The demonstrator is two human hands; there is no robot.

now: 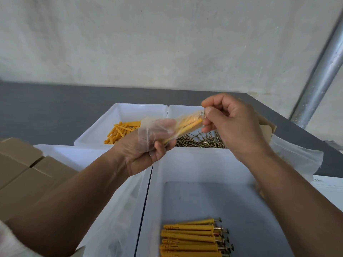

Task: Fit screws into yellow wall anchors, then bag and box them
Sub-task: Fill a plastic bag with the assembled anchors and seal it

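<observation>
Four white bins. Near right bin [204,167]: six assembled anchors [191,238] counted in a row, more cut off by the frame edge, bare floor beyond them. Two cardboard boxes [27,173] at near left. Left hand [141,154] curled round a clear zip bag [159,130] of anchors, held above the bins. Right hand [233,125] pinches a screw-headed anchor [202,113] at the bag's end. Far left bin [130,112]: loose anchors [120,130]. Far right bin [181,112]: screws [202,140]. Bins sit edge to edge on a grey counter [46,108].
</observation>
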